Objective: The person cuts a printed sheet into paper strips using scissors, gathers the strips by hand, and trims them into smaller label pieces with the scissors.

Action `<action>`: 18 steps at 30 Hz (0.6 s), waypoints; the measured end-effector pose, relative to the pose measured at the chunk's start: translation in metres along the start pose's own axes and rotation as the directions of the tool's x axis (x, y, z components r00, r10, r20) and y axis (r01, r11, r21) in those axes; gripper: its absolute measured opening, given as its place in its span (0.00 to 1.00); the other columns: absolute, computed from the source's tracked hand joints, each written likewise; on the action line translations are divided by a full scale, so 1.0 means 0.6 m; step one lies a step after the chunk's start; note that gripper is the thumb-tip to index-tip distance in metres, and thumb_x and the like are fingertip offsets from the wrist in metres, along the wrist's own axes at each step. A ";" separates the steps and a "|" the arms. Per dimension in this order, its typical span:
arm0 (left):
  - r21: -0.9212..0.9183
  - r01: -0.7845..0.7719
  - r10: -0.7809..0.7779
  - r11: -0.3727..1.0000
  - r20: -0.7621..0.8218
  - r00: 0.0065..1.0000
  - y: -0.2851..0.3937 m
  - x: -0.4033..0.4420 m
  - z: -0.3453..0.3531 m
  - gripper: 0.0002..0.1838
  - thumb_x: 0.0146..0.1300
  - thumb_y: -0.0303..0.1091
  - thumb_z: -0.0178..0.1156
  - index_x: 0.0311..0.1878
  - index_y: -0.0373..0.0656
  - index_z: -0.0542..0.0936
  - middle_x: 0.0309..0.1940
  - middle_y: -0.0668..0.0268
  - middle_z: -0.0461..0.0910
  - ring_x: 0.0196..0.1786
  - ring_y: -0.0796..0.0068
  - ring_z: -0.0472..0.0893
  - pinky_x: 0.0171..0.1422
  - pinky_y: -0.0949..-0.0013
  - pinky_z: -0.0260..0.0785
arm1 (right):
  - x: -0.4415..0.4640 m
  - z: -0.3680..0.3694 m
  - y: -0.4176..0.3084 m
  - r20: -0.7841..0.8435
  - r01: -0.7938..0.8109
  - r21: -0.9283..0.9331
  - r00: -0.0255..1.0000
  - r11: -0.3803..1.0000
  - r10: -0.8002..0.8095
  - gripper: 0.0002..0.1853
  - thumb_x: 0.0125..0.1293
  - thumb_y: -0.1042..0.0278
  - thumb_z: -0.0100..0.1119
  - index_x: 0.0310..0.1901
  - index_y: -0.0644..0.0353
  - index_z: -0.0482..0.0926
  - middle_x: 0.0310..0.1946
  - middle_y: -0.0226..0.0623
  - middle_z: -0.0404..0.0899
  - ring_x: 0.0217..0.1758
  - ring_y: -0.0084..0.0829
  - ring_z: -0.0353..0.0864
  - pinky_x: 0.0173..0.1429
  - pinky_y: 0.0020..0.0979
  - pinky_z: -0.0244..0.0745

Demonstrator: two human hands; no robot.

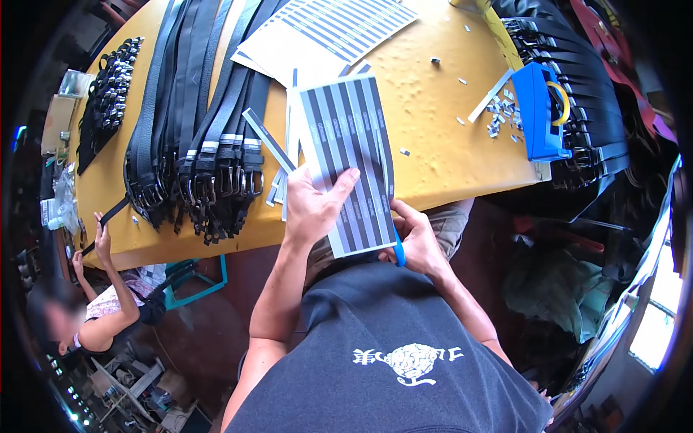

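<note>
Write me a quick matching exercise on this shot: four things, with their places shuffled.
Things
1. held striped sheet
2. blue handle
3. blue box with a yellow ring
4. striped sheets lying flat

Places
A. beside a cluster of small pieces
B. at the right hand
C. on the table, next to the black belts
D. in the grip of the left hand

Pairs: 1-D, 2-B, 3-A, 4-C

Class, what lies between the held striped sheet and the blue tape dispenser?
In the head view, between the striped sheet and tape dispenser, scattered scraps, a pale strip and clustered small pieces lie on the yellow tabletop.
</note>
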State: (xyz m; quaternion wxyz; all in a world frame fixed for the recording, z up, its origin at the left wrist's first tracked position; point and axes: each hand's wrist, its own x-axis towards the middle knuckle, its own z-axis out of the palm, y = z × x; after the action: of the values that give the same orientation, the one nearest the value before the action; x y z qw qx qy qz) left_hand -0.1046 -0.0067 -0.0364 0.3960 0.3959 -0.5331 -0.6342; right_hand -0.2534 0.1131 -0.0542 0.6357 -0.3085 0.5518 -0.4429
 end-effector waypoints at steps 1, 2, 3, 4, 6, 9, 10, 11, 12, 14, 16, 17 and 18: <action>0.014 0.005 -0.005 1.000 0.017 1.000 -0.005 -0.005 0.001 0.09 0.62 0.22 0.62 0.45 0.31 0.81 0.35 0.62 0.85 0.36 0.79 0.83 0.41 0.75 0.75 | 0.004 0.000 0.001 -0.005 0.042 -0.017 0.999 0.999 -0.042 0.32 0.57 0.71 0.68 0.62 0.66 0.68 0.28 0.35 0.82 0.28 0.17 0.78 0.32 0.21 0.73; 0.028 0.011 -0.012 1.000 0.033 0.999 -0.008 -0.008 0.001 0.09 0.62 0.23 0.62 0.45 0.31 0.81 0.35 0.62 0.85 0.36 0.79 0.83 0.41 0.76 0.75 | 0.010 0.001 0.005 -0.009 0.083 -0.034 0.997 0.996 -0.083 0.32 0.57 0.70 0.69 0.62 0.66 0.68 0.32 0.37 0.83 0.31 0.18 0.79 0.36 0.22 0.74; 0.011 0.023 -0.023 1.000 0.028 0.999 -0.010 -0.010 0.002 0.09 0.62 0.23 0.62 0.45 0.31 0.81 0.35 0.62 0.85 0.36 0.80 0.83 0.41 0.76 0.75 | 0.015 0.001 0.009 -0.013 0.122 -0.050 0.992 0.991 -0.123 0.33 0.56 0.70 0.69 0.63 0.66 0.67 0.35 0.38 0.84 0.35 0.19 0.80 0.40 0.24 0.75; 0.018 0.025 -0.026 1.000 0.035 0.999 -0.012 -0.011 -0.001 0.09 0.62 0.23 0.62 0.45 0.31 0.81 0.35 0.62 0.85 0.36 0.80 0.82 0.41 0.76 0.75 | 0.019 0.001 0.010 -0.016 0.162 -0.068 0.986 0.984 -0.163 0.33 0.56 0.70 0.69 0.63 0.66 0.67 0.38 0.40 0.85 0.38 0.20 0.82 0.45 0.25 0.77; 0.029 0.031 -0.033 0.999 0.048 0.998 -0.018 -0.012 -0.006 0.09 0.62 0.23 0.61 0.45 0.31 0.81 0.35 0.62 0.85 0.35 0.80 0.82 0.40 0.76 0.75 | 0.021 0.001 0.009 0.010 0.114 -0.035 0.993 0.993 -0.114 0.34 0.56 0.69 0.69 0.64 0.66 0.67 0.43 0.43 0.85 0.45 0.22 0.82 0.51 0.27 0.76; -0.009 0.042 -0.042 0.999 0.036 0.998 -0.017 -0.012 -0.008 0.09 0.62 0.23 0.61 0.45 0.31 0.81 0.35 0.63 0.85 0.35 0.80 0.82 0.40 0.76 0.76 | 0.025 0.004 0.008 0.019 0.104 -0.014 0.994 0.994 -0.104 0.35 0.56 0.68 0.70 0.64 0.66 0.67 0.43 0.43 0.85 0.45 0.22 0.81 0.51 0.27 0.76; -0.011 0.042 -0.042 0.999 0.034 0.999 -0.017 -0.012 -0.009 0.09 0.62 0.23 0.61 0.45 0.31 0.81 0.35 0.63 0.85 0.35 0.80 0.82 0.40 0.76 0.76 | 0.026 0.005 0.010 0.020 0.107 0.003 0.994 0.994 -0.108 0.35 0.55 0.68 0.71 0.64 0.66 0.67 0.43 0.43 0.85 0.45 0.22 0.81 0.51 0.27 0.76; -0.013 0.042 -0.041 0.999 0.033 0.999 -0.018 -0.011 -0.009 0.09 0.63 0.22 0.61 0.45 0.31 0.81 0.35 0.62 0.85 0.35 0.80 0.82 0.40 0.76 0.76 | 0.027 0.005 0.010 0.020 0.111 0.020 0.994 0.994 -0.112 0.35 0.55 0.68 0.71 0.64 0.66 0.67 0.44 0.43 0.84 0.46 0.22 0.81 0.52 0.27 0.75; -0.016 0.041 -0.040 0.999 0.033 0.999 -0.018 -0.010 -0.009 0.09 0.63 0.22 0.61 0.45 0.31 0.81 0.35 0.62 0.85 0.35 0.80 0.82 0.40 0.76 0.76 | 0.027 0.005 0.009 0.020 0.108 0.017 0.994 0.994 -0.108 0.35 0.55 0.68 0.71 0.64 0.66 0.67 0.44 0.42 0.84 0.46 0.22 0.81 0.52 0.27 0.75; -0.019 0.049 -0.048 0.999 0.030 0.998 -0.018 -0.009 -0.009 0.09 0.63 0.23 0.61 0.45 0.31 0.81 0.35 0.62 0.85 0.35 0.80 0.82 0.40 0.76 0.76 | 0.027 0.004 0.007 0.020 0.101 0.010 0.995 0.995 -0.102 0.35 0.55 0.68 0.71 0.64 0.66 0.67 0.44 0.42 0.84 0.46 0.22 0.81 0.52 0.27 0.75; -0.014 0.057 -0.056 0.998 0.028 0.998 -0.019 -0.008 -0.008 0.09 0.63 0.23 0.61 0.45 0.31 0.81 0.35 0.62 0.85 0.35 0.80 0.83 0.40 0.76 0.76 | 0.029 0.004 0.009 0.015 0.102 0.025 0.995 0.994 -0.103 0.35 0.55 0.68 0.71 0.64 0.66 0.67 0.44 0.42 0.84 0.46 0.23 0.81 0.51 0.27 0.76; -0.006 0.060 -0.060 0.998 0.026 0.998 -0.020 -0.008 -0.009 0.09 0.63 0.23 0.61 0.45 0.31 0.81 0.35 0.62 0.85 0.35 0.80 0.83 0.40 0.76 0.76 | 0.030 0.004 0.011 0.014 0.104 0.032 0.994 0.994 -0.104 0.35 0.55 0.68 0.71 0.64 0.66 0.67 0.44 0.42 0.84 0.46 0.23 0.81 0.51 0.27 0.76; 0.001 0.063 -0.063 0.998 0.025 0.998 -0.020 -0.008 -0.009 0.09 0.63 0.23 0.61 0.45 0.31 0.81 0.35 0.62 0.85 0.35 0.79 0.83 0.40 0.76 0.76 | 0.031 0.003 0.012 0.014 0.099 0.027 0.995 0.995 -0.099 0.35 0.55 0.68 0.71 0.64 0.66 0.67 0.44 0.42 0.84 0.45 0.22 0.81 0.51 0.27 0.76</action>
State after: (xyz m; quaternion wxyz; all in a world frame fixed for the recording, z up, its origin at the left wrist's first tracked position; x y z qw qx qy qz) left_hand -0.0987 -0.0029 -0.0485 0.3689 0.4048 -0.5253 -0.6512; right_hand -0.2502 0.0993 -0.0680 0.6212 -0.3303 0.5251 -0.4788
